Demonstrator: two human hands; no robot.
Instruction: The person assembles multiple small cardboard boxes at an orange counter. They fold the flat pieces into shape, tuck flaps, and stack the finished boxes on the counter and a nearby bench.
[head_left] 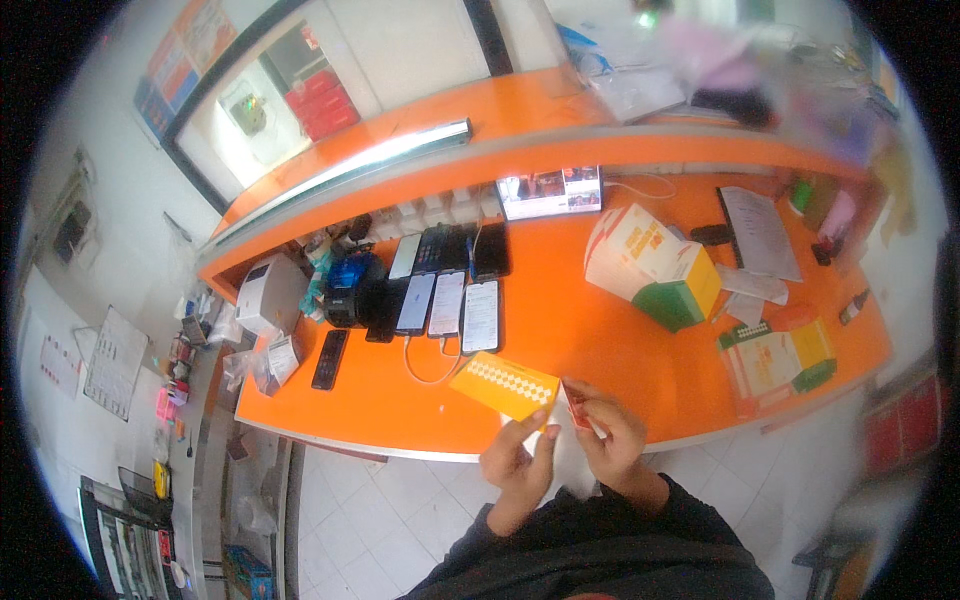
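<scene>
In half-curled left hand point(517, 464): carton point(503, 384), seemingly.

We see a wide orange table point(545, 300), and an orange ledge point(620, 155) goes across above its back. A long shiny strip point(370, 165) sits on the ledge. Behind that, we see what looks like a window point(245, 115) with a dark frame point(487, 35) and a bright white glow. On our left, the white wall point(165, 215) has colorful posters point(190, 60) and a white sheet point(118, 365). Below, we see a floor point(370, 510) of pale square tiles, and a long shelf point(208, 480) on our left.
</scene>
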